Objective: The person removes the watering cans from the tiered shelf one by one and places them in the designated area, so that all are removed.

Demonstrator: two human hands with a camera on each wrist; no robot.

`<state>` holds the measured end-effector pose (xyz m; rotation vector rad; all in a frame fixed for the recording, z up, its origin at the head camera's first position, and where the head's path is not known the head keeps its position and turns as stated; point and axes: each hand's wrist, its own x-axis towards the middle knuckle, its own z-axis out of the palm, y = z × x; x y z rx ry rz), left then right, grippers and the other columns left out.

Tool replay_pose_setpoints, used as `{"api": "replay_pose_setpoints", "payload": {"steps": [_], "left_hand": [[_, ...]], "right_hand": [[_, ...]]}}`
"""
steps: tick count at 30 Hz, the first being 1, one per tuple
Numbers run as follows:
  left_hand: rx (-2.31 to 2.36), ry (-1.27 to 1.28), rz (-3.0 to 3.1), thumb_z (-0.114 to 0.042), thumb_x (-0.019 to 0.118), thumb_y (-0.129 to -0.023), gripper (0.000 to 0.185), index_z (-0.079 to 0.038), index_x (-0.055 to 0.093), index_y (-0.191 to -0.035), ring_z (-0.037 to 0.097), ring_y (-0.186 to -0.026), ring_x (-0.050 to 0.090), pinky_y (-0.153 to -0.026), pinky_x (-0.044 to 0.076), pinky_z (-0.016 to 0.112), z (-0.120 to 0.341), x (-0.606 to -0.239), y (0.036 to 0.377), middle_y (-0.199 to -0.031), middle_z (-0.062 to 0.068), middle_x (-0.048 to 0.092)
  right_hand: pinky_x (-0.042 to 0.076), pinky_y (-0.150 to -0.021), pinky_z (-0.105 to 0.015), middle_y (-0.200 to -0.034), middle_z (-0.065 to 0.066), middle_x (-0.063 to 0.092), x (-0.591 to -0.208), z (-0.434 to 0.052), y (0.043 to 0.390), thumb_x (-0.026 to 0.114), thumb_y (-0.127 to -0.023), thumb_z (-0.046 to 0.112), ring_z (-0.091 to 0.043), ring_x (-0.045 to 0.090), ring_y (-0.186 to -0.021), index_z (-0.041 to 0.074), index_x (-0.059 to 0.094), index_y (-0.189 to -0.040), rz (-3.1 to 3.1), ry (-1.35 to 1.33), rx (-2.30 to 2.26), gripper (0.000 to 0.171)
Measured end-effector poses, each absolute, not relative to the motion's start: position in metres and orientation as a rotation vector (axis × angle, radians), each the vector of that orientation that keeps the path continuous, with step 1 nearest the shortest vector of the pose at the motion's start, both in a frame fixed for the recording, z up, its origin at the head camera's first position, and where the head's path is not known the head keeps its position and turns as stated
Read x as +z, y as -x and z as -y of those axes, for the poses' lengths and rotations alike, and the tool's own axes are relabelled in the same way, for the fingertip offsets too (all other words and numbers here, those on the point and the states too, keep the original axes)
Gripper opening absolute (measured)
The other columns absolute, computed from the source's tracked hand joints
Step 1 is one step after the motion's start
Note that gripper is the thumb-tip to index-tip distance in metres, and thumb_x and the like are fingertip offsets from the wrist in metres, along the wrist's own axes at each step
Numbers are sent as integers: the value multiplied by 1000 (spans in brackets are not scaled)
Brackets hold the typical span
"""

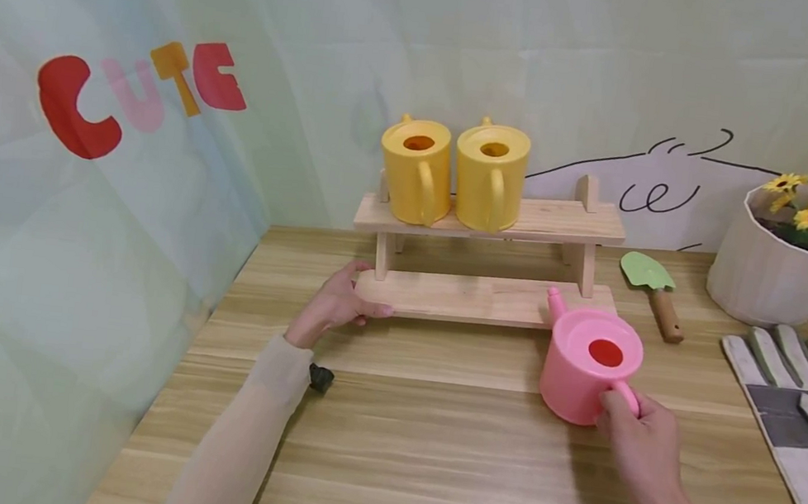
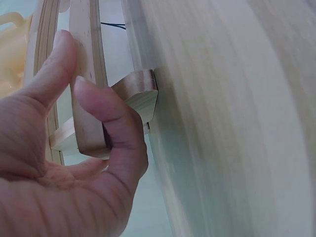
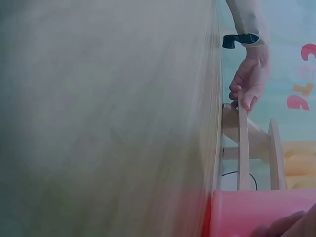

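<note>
Your right hand [image 1: 641, 433] grips the handle of the pink watering can [image 1: 588, 373], which stands on the surface just before the wooden shelf [image 1: 477, 298]. It looks like light, stiff, smooth plastic, so the handle is the hold. Your left hand [image 1: 338, 304] clasps the lower board's end.

A light wooden table [image 1: 426, 454] fills the lower part of the frame. At upper centre stands a two-tier wooden shelf [image 1: 481, 298], with two yellow watering cans [image 1: 454, 173] on its top board. A pink watering can [image 1: 589, 365] sits right of centre. Toward the upper right lie a green trowel [image 1: 652, 290] and a white flowerpot [image 1: 776, 269]; grey work gloves [image 1: 799, 430] lie at the right edge.
</note>
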<state>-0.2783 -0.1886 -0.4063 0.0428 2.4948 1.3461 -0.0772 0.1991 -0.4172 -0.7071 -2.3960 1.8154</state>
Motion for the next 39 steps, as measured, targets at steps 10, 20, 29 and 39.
{"api": "replay_pose_setpoints", "payload": {"steps": [10,20,29,39], "left_hand": [[1346,-38,-2495,-16,93,-90,102,-4,29,-168,12,-62,58,-61,55,23,189,-406,278,-124,21,60],[1346,-46,-2495,-16,93,-90,103,-5,28,-169,11,-61,59,-62,55,23,190,-406,278,-121,20,59],[1344,-53,-2492,-17,93,-90,104,-6,27,-169,11,-61,59,-63,55,23,190,-407,278,-121,20,58],[1346,-59,-2502,-17,93,-89,104,-5,27,-169,11,-59,58,-62,54,24,190,-409,278,-119,20,60]], "right_hand": [[37,-59,-30,-63,4,54,-418,-201,76,50,-106,19,-14,46,-68,12,63,-73,2426,764,1846,36],[45,-68,-21,-68,9,56,-419,-203,75,51,-107,18,-8,51,-75,8,68,-84,2424,734,1871,31],[50,-72,-19,-88,13,64,-418,-204,76,60,-109,23,-1,57,-83,2,60,-117,2493,819,1784,22],[46,-72,-21,-107,2,54,-420,-203,70,76,-103,27,-7,50,-90,4,47,-135,2496,795,1707,48]]}}
